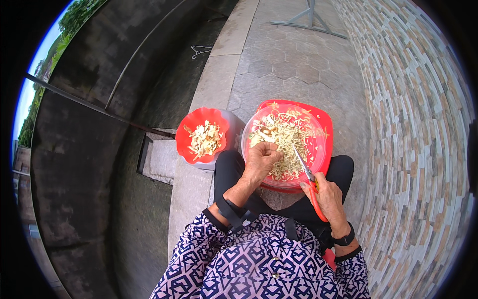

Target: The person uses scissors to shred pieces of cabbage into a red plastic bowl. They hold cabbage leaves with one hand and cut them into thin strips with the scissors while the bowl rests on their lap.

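My right hand point(326, 198) is closed around the red handles of a pair of scissors point(309, 174), whose blades point up and left over a clear round plastic basin point(246, 137). Pale, short cut strips point(289, 145) lie spread across the basin, with larger pale pieces at its left side. Over the basin's lower left, my left hand point(260, 161) has its thumb and fingers pinched together; whether something small is between them cannot be told. Beneath the basin is a larger red plastic tray or lid point(328, 129).
Left of the basin, a red wavy-rimmed bowl point(181, 138) holds pale peelings and rests on a greyish container point(235, 125). A stone-patterned wall point(414, 149) runs along the right. A metal stand point(310, 22) and a wire hanger point(201, 50) lie farther off.
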The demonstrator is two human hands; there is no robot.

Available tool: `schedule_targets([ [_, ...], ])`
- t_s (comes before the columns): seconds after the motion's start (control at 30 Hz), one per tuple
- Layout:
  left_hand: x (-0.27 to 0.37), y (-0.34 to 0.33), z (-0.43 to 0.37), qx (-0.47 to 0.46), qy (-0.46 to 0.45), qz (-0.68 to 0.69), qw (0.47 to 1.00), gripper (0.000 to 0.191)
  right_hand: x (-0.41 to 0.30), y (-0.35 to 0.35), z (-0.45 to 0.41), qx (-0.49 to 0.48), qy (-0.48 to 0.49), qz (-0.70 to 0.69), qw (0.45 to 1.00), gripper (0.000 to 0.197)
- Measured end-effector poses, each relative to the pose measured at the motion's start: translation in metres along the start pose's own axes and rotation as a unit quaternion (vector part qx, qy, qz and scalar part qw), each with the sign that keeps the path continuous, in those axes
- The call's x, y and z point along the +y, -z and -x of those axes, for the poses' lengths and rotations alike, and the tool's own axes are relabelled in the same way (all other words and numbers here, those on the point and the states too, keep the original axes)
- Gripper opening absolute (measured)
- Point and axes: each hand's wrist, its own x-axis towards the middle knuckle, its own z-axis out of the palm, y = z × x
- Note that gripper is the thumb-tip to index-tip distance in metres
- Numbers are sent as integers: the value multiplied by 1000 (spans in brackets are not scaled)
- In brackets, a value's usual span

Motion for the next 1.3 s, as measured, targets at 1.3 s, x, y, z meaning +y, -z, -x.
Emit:
schedule_targets([
  [1.3,-15,14,-7,-144,24,-26,989,12,3,-2,0,-76,11,18,997,47],
])
